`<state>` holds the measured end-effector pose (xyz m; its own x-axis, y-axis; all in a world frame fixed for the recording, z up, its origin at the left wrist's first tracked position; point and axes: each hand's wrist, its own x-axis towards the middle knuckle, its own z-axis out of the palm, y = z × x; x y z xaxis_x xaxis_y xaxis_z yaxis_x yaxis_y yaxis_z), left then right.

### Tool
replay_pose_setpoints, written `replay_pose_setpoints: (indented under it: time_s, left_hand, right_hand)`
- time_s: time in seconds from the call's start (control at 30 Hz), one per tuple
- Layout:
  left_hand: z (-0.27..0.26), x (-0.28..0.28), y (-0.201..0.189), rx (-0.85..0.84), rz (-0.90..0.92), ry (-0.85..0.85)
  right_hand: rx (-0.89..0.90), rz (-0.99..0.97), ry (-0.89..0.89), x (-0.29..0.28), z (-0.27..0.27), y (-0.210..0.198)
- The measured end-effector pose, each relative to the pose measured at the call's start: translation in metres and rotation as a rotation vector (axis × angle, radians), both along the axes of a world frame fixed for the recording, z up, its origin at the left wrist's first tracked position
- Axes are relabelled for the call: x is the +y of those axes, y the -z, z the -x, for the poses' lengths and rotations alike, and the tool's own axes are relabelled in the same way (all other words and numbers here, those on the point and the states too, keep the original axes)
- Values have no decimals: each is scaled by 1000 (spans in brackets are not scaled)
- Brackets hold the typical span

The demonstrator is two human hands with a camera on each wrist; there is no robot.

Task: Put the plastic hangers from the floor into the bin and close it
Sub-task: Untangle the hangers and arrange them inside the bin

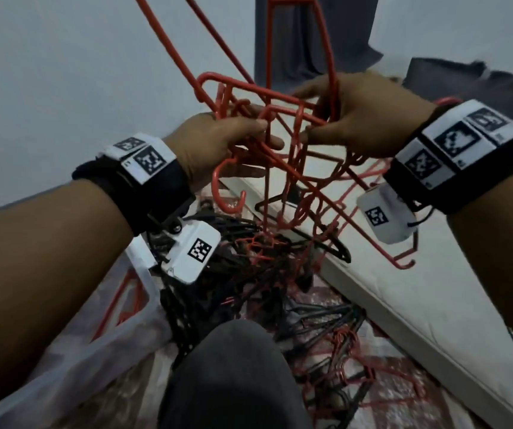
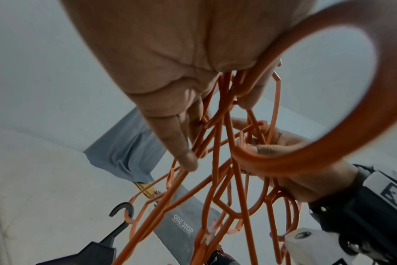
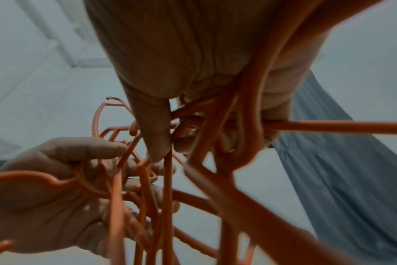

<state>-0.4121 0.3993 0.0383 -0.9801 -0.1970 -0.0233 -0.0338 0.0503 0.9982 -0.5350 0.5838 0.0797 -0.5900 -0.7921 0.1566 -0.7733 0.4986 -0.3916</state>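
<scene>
A tangled bunch of red plastic hangers (image 1: 229,209) hangs in the air in front of me, held by both hands. My left hand (image 1: 218,140) grips the hooks on the left side, fingers curled round several strands (image 2: 224,125). My right hand (image 1: 363,119) pinches and grips other strands of the same bunch (image 3: 168,179) on the right. Below them a pile of black and red hangers (image 1: 236,274) lies on the floor. A translucent bin (image 1: 94,351) with a white rim stands at the lower left, with a red hanger showing through its wall.
A white mattress (image 1: 419,305) runs along the right side of the floor pile. My knee in dark trousers (image 1: 227,366) is at the bottom centre. More hangers (image 1: 335,345) lie beside it. A grey curtain (image 1: 298,41) hangs at the back wall.
</scene>
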Motion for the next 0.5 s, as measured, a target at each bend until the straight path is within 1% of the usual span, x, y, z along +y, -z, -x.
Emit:
replay_pose_setpoints:
  time_s: [0.07, 0.17, 0.23, 0.3, 0.37, 0.4, 0.5]
  left_hand:
    - [-5, 2, -10, 53, 7, -34]
    - [-8, 3, -31, 141, -1, -68]
    - [-7, 3, -44, 153, 6, -89]
    - [-6, 2, -47, 114, 24, -88]
    - [-8, 1, -40, 37, 53, -67]
    - [-9, 1, -35, 6, 59, -60]
    - [-13, -8, -28, 0, 68, -83]
  right_hand:
    - [7, 2, -14, -2, -6, -11]
    - [27, 125, -12, -2, -12, -33]
    - [23, 172, 4, -4, -13, -41]
    - [40, 102, 21, -8, -12, -40]
    - [63, -17, 10, -13, -11, -31]
    - [50, -43, 7, -14, -12, -26]
    - [4, 2, 8, -20, -15, -16]
